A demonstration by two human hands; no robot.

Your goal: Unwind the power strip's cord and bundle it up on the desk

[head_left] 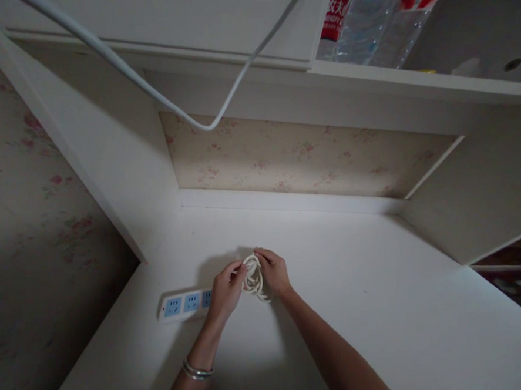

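Observation:
Both my hands meet over a white desk (382,305), holding a coiled white cord (252,276) between them. My left hand (226,290) pinches the left side of the coil, fingers closed. My right hand (274,272) wraps over the coil's right side, fingers curled. A white power strip (179,305) with blue sockets lies flat on the desk just left of my left hand, its right end hidden behind that hand. A metal bracelet (197,370) sits on my left wrist.
A thick white cable (148,87) hangs in a loop from above. A shelf (412,78) overhead carries plastic bottles (364,18). Floral wallpaper (297,154) backs the desk niche; white side panels close it in left and right.

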